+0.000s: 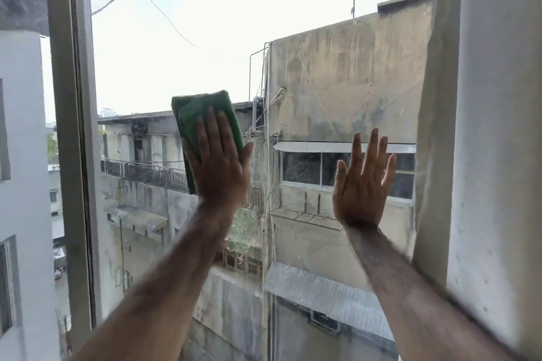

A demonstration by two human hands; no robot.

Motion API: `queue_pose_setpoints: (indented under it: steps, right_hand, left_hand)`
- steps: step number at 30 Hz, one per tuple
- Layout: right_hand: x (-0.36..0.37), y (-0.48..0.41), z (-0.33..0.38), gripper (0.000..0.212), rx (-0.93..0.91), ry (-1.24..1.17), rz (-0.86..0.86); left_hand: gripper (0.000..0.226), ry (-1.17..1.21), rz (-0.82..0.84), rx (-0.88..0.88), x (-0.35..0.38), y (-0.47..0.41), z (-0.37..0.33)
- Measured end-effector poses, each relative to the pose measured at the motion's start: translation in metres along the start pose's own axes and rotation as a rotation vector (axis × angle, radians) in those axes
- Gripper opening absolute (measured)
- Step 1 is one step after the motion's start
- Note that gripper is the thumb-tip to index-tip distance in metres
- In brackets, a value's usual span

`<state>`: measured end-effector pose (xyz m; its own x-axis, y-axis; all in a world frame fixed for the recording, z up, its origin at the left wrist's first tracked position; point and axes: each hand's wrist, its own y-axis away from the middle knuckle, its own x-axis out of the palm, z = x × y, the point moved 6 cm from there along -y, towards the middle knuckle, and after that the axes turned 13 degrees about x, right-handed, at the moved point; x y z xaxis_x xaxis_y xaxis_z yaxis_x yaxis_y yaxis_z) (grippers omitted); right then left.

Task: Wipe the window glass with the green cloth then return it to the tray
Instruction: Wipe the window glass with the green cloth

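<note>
up against the window glass we have both hands raised, arms reaching forward from the bottom of the view. our left hand lies flat, palm toward the pane, fingers straight and close together, pressing the green cloth onto the glass — not pinching it, only holding it there under the palm and fingers. the cloth is folded into a rough rectangle, tilted a little, and it shows above and to the left of the hand, its upper edge slightly blurred. it sits about mid-height on the pane, left of centre.

our right hand is empty, open with the fingers spread and pointing up, palm toward the glass; whether it touches the pane we cannot tell. it is well apart from the cloth, near the pale curtain that hangs down the right side.

at the left stands the grey window frame — upright, with another strip of glass beyond it. through the pane we see stained concrete buildings, a railing on a lower roof, some wires and netting at the top left, and a bright sky.
</note>
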<state>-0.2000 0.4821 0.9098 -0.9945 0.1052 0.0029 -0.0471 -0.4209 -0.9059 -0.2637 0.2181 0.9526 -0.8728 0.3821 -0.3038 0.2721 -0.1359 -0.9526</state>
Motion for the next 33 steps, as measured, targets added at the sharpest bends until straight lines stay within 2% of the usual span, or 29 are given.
queue_pose_setpoints:
  steps: [2, 5, 8, 10, 12, 14, 17, 21, 24, 26, 28, 31, 33]
  right_hand:
    - [0.002, 0.0, -0.002, 0.064, -0.005, -0.006, -0.001]
    - [0.004, -0.003, -0.005, 0.064, -0.01, 0.005, 0.001]
    - [0.002, -0.003, -0.006, 0.064, -0.016, 0.002, 0.016]
    - [0.001, -0.003, -0.004, 0.064, -0.005, 0.002, 0.025]
    - [-0.001, -0.002, -0.003, 0.064, 0.005, -0.006, 0.04]
    - [-0.002, -0.002, -0.004, 0.064, 0.012, -0.007, 0.049]
    - [-0.003, -0.002, -0.003, 0.064, 0.01, -0.009, 0.055]
    - [-0.004, 0.0, -0.002, 0.064, 0.011, -0.003, 0.044]
    - [-0.004, -0.001, -0.002, 0.064, 0.008, 0.002, 0.026]
    - [-0.003, -0.002, -0.002, 0.064, 0.006, 0.0, 0.024]
    - [-0.003, -0.002, -0.002, 0.064, 0.001, 0.007, 0.025]
    - [-0.002, -0.002, -0.003, 0.062, -0.002, 0.014, 0.017]
    - [-0.003, 0.0, -0.004, 0.061, 0.002, 0.019, 0.006]
  left_hand:
    - [0.085, 0.022, -0.029, 0.077, -0.007, -0.043, -0.038]
    - [0.082, -0.022, -0.035, 0.36, 0.006, -0.046, -0.097]
    - [0.082, -0.08, 0.04, 0.611, 0.035, 0.026, -0.11]
    - [0.083, -0.109, 0.108, 0.704, 0.049, 0.088, -0.1]
    - [0.081, -0.112, 0.155, 0.723, 0.054, 0.129, -0.09]
    - [0.08, -0.102, 0.16, 0.709, 0.05, 0.129, -0.09]
    - [0.077, -0.1, 0.12, 0.678, 0.032, 0.078, -0.105]
    - [0.076, -0.013, 0.035, 0.529, 0.008, -0.027, -0.111]
    - [0.077, -0.073, -0.015, 0.462, 0.003, -0.06, -0.1]
    - [0.077, -0.037, -0.07, 0.464, 0.01, -0.042, -0.103]
    - [0.079, -0.01, -0.068, 0.543, 0.031, 0.011, -0.114]
    - [0.082, -0.06, 0.051, 0.705, 0.059, 0.116, -0.108]
    - [0.079, -0.09, 0.115, 0.787, 0.062, 0.152, -0.083]
